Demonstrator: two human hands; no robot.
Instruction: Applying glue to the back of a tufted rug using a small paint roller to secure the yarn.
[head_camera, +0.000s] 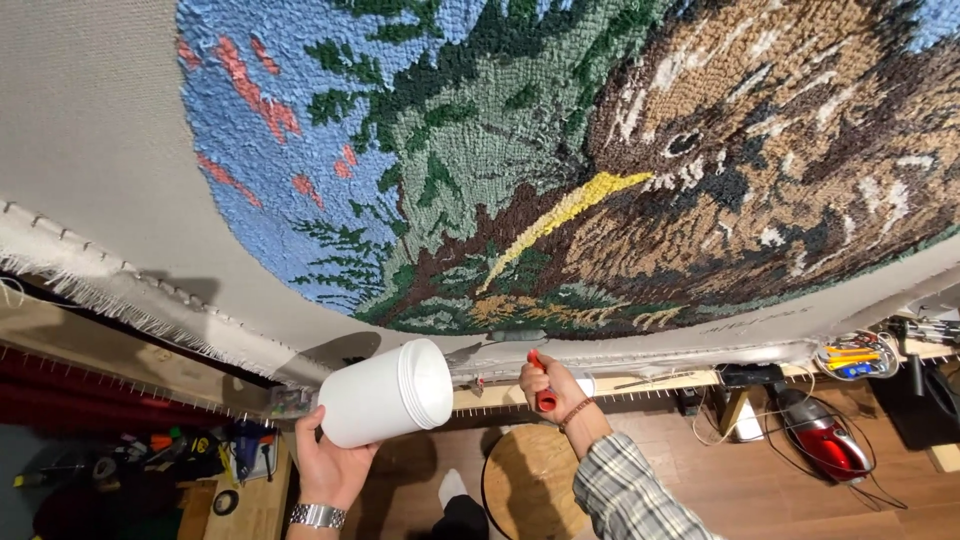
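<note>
Left hand (330, 465), lower centre-left, wraps white jar (385, 392) from below; lid on, tilted. Smooth plastic, rigid, likely slippery; grip round body. Right hand (548, 385), lower centre, fist closed on red tool (543, 392) at rug (560, 160) bottom edge. Stool (530, 485) below.

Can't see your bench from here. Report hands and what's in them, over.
Left hand grips white tub, lid on, tilted. Right hand closed on red handle at the rug frame's lower edge. Round stool below, nothing between the hands.
</note>
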